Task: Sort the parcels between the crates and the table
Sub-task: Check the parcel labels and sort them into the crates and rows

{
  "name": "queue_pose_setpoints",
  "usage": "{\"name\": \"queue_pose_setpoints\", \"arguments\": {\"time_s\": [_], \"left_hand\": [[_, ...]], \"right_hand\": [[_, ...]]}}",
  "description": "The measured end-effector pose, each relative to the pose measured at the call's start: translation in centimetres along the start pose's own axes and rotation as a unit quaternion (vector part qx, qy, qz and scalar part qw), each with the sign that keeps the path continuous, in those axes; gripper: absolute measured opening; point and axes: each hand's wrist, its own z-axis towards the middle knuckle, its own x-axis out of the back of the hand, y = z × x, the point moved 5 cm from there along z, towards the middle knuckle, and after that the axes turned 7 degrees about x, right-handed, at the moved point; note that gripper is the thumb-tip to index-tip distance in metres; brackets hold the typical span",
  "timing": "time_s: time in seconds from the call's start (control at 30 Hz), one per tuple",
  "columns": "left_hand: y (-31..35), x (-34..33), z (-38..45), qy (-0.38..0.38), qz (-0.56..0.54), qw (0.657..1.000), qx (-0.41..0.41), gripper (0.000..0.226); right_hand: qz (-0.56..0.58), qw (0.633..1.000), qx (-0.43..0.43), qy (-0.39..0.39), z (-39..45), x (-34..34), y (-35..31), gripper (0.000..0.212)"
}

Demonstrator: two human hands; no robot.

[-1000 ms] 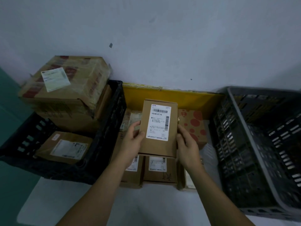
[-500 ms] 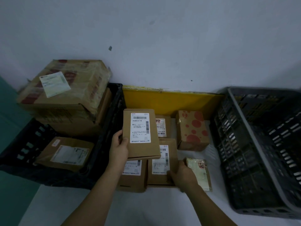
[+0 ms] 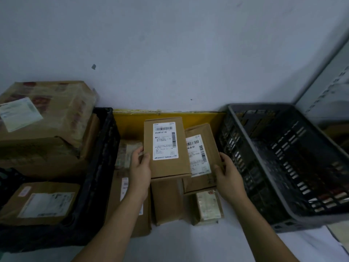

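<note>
While two crates flank a white desk (image 3: 188,246), the black crate (image 3: 98,186) at left holds stacked cartons and the grey crate (image 3: 283,167) at right shows a bare floor. At centre frame, the left hand (image 3: 140,173) grips a tall brown parcel (image 3: 166,148), long axis upright, barcode label facing the camera, fingers wrapped round its left edge. The right hand (image 3: 229,178) pinches a second labelled parcel (image 3: 202,157), tilted slightly, just behind. Label text is too small to read.
</note>
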Motion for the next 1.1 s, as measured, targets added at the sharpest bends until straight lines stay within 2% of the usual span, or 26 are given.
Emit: {"name": "queue_pose_setpoints", "arguments": {"time_s": [0.13,0.3,0.47,0.7,0.83,0.97,1.1], "left_hand": [[2.1,-4.4,-1.0,-0.038,-0.006,0.999,-0.033,0.033],[4.1,-10.8,-2.2,-0.073,-0.007,0.996,-0.058,0.030],[3.9,-18.3,-4.3,-0.092,-0.013,0.994,-0.059,0.029],[1.4,-27.7,-6.9,-0.054,-0.006,0.998,-0.028,0.025],[0.4,-31.0,-7.9,-0.033,0.001,0.999,-0.021,0.032],[-0.3,-31.5,-7.7,-0.001,0.010,1.000,-0.008,0.031],[-0.7,-31.8,-6.9,0.031,0.019,0.999,-0.001,0.033]], "right_hand": [[0.010,0.998,0.019,0.067,0.8,5.4,-0.4,0.050],[0.045,0.987,0.021,0.156,2.2,15.6,0.0,0.047],[0.032,0.973,-0.035,0.225,6.8,25.3,5.7,0.053],[-0.018,0.988,-0.082,0.126,15.1,29.5,16.2,0.060],[-0.041,0.990,-0.129,0.051,19.2,27.2,21.3,0.064],[-0.020,0.990,-0.141,0.012,22.0,24.4,24.8,0.047],[0.025,0.985,-0.169,-0.033,23.9,21.6,28.6,0.046]]}}
